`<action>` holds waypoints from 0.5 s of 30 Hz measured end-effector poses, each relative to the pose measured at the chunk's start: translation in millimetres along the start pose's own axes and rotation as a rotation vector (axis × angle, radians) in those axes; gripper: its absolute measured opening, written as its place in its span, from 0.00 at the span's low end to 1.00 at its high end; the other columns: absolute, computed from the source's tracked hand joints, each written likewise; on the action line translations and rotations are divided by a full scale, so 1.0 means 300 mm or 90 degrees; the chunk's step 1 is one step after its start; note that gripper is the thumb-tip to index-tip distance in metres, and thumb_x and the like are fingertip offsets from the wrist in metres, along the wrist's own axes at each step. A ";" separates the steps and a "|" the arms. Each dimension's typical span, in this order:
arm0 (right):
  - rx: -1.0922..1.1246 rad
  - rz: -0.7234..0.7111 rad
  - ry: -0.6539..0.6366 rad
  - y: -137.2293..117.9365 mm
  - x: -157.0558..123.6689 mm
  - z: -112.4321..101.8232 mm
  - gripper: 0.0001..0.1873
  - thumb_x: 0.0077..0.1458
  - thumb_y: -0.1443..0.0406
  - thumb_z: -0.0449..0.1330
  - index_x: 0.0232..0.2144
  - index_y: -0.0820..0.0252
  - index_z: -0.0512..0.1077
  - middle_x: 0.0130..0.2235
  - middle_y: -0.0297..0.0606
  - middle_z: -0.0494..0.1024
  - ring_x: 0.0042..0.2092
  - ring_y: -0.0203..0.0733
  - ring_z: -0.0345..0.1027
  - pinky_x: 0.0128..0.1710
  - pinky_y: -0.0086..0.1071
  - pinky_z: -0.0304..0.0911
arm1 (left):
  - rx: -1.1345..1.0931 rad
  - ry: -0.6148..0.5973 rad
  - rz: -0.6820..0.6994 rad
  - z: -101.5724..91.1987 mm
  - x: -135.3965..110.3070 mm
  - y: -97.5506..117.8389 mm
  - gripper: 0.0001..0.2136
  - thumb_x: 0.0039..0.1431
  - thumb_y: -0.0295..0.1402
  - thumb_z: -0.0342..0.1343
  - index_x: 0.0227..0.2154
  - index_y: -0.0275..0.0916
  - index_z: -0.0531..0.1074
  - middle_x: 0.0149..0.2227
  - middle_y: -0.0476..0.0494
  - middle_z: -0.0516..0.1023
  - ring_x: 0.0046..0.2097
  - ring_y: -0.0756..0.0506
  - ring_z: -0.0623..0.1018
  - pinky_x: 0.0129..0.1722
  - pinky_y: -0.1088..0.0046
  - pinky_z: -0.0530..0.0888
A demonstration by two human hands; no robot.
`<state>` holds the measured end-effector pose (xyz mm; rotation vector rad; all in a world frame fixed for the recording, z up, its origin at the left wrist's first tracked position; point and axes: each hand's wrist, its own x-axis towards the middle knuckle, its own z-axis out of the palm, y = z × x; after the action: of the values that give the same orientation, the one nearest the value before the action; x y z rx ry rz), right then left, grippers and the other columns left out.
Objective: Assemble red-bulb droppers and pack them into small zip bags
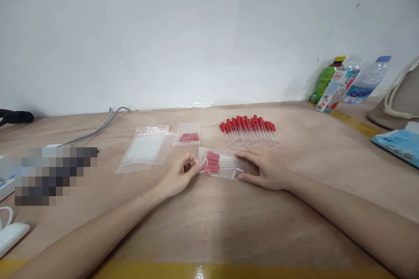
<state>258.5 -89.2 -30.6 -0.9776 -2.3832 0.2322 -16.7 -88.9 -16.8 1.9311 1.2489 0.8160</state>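
Between my hands, a clear plastic bag (229, 166) lies sideways over the table, holding several droppers with red bulbs (211, 162) to the left and thin clear tubes to the right. My left hand (183, 173) pinches the bag's left end between thumb and fingers. At the other end, my right hand (266, 169) grips the bag, thumb on the near side and fingers on the far side. Behind it, a row of loose red-bulbed droppers (250, 128) fans out on the table. A second filled bag (188, 135) lies flat behind my left hand.
Flat clear bags (144, 148) overlap to the left. Grey cable (98, 128) runs towards the wall, near a blurred-out dark object (55, 176) and a white device (13, 237). Bottles (368, 80), a carton (337, 89), a blue packet (397, 146) and a grey-brown bag (401, 91) are at right.
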 end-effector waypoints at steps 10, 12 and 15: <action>0.018 -0.011 -0.004 -0.001 0.003 -0.003 0.27 0.49 0.55 0.56 0.50 0.58 0.61 0.49 0.44 0.67 0.48 0.45 0.61 0.47 0.40 0.58 | -0.025 0.013 -0.046 -0.017 0.027 -0.012 0.14 0.49 0.43 0.54 0.27 0.37 0.62 0.24 0.52 0.64 0.25 0.53 0.64 0.26 0.77 0.61; 0.018 -0.013 -0.009 -0.003 0.003 -0.004 0.27 0.49 0.54 0.56 0.50 0.58 0.61 0.48 0.44 0.67 0.48 0.45 0.61 0.46 0.40 0.59 | -0.021 0.064 -0.053 -0.011 0.040 -0.020 0.16 0.46 0.43 0.56 0.33 0.36 0.63 0.28 0.50 0.67 0.27 0.52 0.66 0.27 0.76 0.63; 0.017 -0.015 -0.012 -0.004 0.003 -0.005 0.27 0.49 0.54 0.56 0.50 0.59 0.62 0.47 0.44 0.68 0.47 0.44 0.61 0.46 0.39 0.59 | -0.057 0.038 -0.074 -0.001 0.067 -0.018 0.23 0.44 0.41 0.59 0.41 0.36 0.60 0.26 0.51 0.68 0.26 0.52 0.68 0.26 0.76 0.65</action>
<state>258.2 -89.4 -28.5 -0.9396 -2.4018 0.2646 -12.8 -68.4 -18.1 1.7573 1.3237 0.8608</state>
